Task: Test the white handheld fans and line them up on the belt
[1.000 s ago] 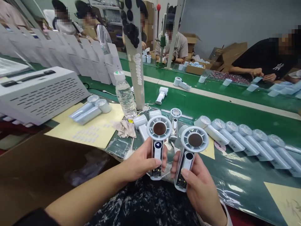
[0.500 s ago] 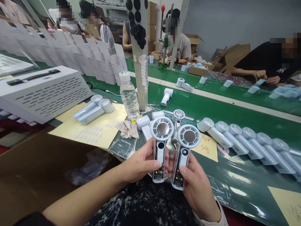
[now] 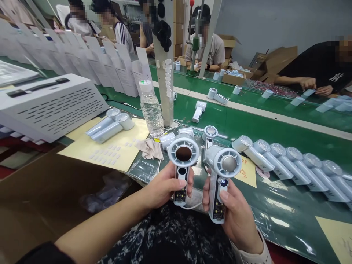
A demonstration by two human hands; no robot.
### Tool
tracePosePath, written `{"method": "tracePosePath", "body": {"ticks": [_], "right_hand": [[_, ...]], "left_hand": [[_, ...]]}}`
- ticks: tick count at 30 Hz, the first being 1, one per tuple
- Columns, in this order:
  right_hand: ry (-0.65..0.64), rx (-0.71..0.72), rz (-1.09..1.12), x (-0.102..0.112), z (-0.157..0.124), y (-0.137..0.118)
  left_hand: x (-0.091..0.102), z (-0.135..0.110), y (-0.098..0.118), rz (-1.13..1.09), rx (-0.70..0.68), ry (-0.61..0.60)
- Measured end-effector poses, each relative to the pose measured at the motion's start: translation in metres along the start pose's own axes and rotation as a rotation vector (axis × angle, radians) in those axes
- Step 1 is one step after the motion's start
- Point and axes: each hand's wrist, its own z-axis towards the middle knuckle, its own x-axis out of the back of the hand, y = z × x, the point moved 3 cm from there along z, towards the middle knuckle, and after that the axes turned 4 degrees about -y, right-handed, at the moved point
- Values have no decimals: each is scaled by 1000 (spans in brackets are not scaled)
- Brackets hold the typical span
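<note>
My left hand (image 3: pixel 167 185) is wrapped round the handle of a light-blue handheld fan (image 3: pixel 183 156), its thumb low on the front. The small round display on that fan is dark. In my right hand (image 3: pixel 236 205) is a second handheld fan (image 3: pixel 227 164), whose display reads 20. Circuit boards show in the lower handles of both fans. Just behind them another handheld fan (image 3: pixel 210 132) stands upright on the bench, partly hidden. More pale-blue fan bodies (image 3: pixel 186 132) lie behind my left hand, partly covered.
Several fans (image 3: pixel 277 150) lie in a row at right. Left are two fans (image 3: pixel 110 130) on yellow paper, a water bottle (image 3: pixel 151 110), a cloth (image 3: pixel 150 148) and a white vented machine (image 3: pixel 52 106). A post (image 3: pixel 166 106) rises ahead; co-workers sit beyond the green conveyor (image 3: pixel 242 121).
The two fans have moved apart, the left one leftward and slightly up, the right one rightward. Both heads have tilted. The whole view has shifted slightly.
</note>
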Motion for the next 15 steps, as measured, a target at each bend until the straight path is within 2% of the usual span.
{"method": "tracePosePath", "body": {"ticks": [5, 9, 12, 15], "right_hand": [[-2, -72, 1, -3, 0, -3], [-8, -143, 18, -5, -3, -6], [-3, -139, 18, -3, -3, -7], [-39, -102, 30, -2, -1, -6]], "left_hand": [[3, 0, 0, 14, 4, -2], [6, 2, 8, 124, -47, 8], [6, 4, 13, 180, -68, 17], [3, 8, 9, 171, -26, 2]]}}
